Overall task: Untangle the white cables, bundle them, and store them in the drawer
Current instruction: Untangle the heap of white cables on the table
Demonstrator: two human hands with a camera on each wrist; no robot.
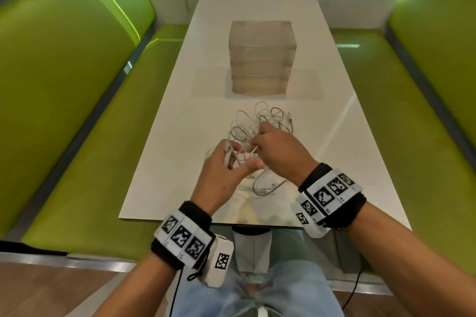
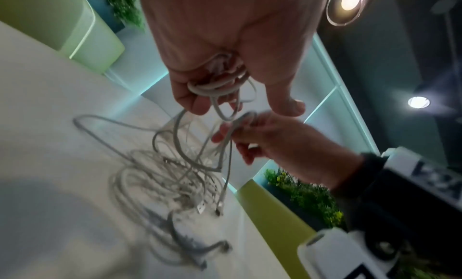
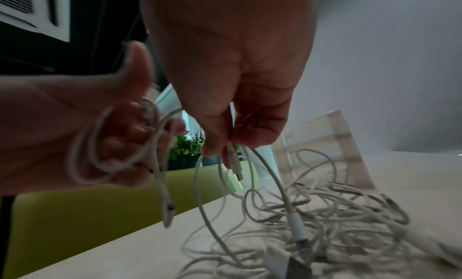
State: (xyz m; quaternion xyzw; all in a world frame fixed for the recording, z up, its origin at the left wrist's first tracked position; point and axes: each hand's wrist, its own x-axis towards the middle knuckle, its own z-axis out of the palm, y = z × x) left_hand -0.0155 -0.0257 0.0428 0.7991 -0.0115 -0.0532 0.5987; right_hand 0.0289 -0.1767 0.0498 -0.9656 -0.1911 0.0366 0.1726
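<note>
Thin white cables, knotted into a loose heap of overlapping loops near the front middle of the white worktop, just in front of the drawer unit. Several plug ends visible among the strands, one with a blue band in the right wrist view, others metal-tipped and dangling in the left wrist view.

Left hand raised above the near part of the heap, its grip curled round a small coil of cable, a few turns wound about the fingers, thumb sticking out free. One plug end hanging down from that coil.

Right hand just beside the left, nearly touching it, its grip pinched on a cable end: connector held between thumb and fingertips, cord trailing down into the heap on the worktop.

Drawer unit: a clear, frosted-looking block of stacked drawers standing upright further back along the middle of the worktop, all drawers pushed in. Contents too hazy to make out through the walls.

Green upholstered benches flanking the worktop on both sides.
</note>
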